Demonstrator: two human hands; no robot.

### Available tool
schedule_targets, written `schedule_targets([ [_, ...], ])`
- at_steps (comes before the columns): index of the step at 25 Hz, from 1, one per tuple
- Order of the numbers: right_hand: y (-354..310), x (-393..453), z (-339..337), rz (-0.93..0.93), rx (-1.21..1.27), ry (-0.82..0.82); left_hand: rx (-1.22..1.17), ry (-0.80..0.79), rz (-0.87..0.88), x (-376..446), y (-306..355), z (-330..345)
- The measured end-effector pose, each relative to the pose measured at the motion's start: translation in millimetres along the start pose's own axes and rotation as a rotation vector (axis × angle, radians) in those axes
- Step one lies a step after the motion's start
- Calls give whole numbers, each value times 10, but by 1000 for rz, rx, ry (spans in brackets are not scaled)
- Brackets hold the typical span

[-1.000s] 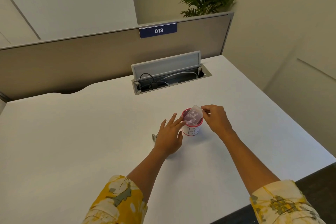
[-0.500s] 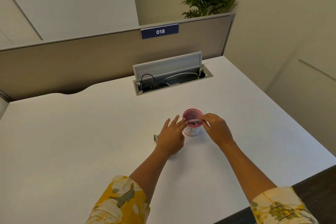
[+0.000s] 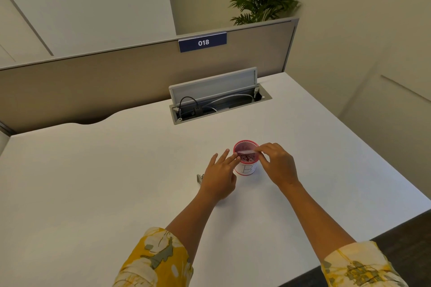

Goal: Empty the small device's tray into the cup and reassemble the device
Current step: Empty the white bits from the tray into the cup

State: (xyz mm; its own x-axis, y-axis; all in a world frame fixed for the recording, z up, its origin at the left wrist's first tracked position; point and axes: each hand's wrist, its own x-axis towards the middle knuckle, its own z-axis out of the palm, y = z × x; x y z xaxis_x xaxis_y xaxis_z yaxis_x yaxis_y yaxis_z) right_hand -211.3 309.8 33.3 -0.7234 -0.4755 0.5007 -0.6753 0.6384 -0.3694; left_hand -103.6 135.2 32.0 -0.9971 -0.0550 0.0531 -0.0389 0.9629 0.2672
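Observation:
A small white cup [image 3: 246, 168] with a pink rim and a letter B stands on the white desk [image 3: 116, 170]. Small pale bits lie inside it. The clear plastic tray [image 3: 247, 151] is tipped edge-on over the cup's mouth, pinched at its right end by my right hand [image 3: 278, 165]. My left hand [image 3: 219, 178] rests beside the cup on the left, fingers spread, fingertips touching the cup's rim and the tray's left end. A small metal device [image 3: 200, 178] lies on the desk, mostly hidden behind my left hand.
An open cable hatch [image 3: 219, 102] with wires sits in the desk further back. A beige partition [image 3: 93, 81] with a 018 sign closes the far edge. The desk's right and near edges drop off to dark floor.
The tray was held up flat above the cup with bits on it; it has since tipped down edge-on into the cup's mouth. Both hands moved slightly closer to the cup.

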Motion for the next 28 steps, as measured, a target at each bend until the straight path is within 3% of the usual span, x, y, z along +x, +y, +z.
schedule_targets([
  [7,-25,-39,17,62,120,-35,32,-23,10,-10,-21,18],
  [10,-39,-86,-3,121,218,49,54,-40,22,-22,-5,27],
  [14,-107,-52,-15,498,406,196,54,-40,13,-49,-21,54],
  [17,-36,15,-85,879,696,262,26,-38,23,-55,-17,49],
  [19,6,41,-104,1016,844,272,-68,-7,-33,-83,-14,50],
  [23,-33,126,-94,1030,955,245,-397,176,-268,-92,-41,20],
  [28,-263,280,-61,764,881,19,-851,305,-388,56,-212,-246],
])
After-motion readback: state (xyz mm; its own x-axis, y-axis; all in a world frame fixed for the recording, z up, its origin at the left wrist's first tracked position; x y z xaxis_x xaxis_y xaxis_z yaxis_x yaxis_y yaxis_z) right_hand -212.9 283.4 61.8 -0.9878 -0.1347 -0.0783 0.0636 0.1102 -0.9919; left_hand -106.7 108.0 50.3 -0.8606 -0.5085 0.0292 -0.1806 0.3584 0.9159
